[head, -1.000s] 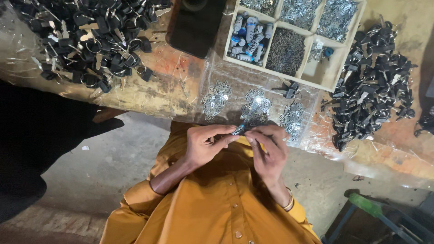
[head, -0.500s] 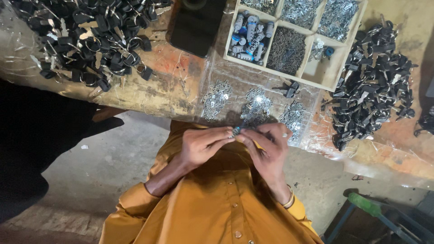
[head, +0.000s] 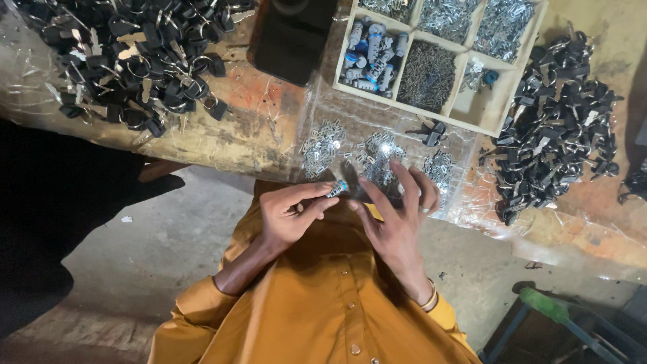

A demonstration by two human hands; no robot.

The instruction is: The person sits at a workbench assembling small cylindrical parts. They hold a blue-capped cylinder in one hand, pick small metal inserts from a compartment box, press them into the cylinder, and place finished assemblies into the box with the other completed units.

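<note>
A dark rectangular device with a black screen lies flat at the far edge of the bench, just left of the wooden compartment tray; its glass is blank and unlit, with only a faint round shape near its top. Clear plastic sheeting covers the benchtop, crinkled and shiny, and hangs over the near edge. That tray is a pale, open box split into compartments. I see no labels, signs or printed packages on the bench
</note>
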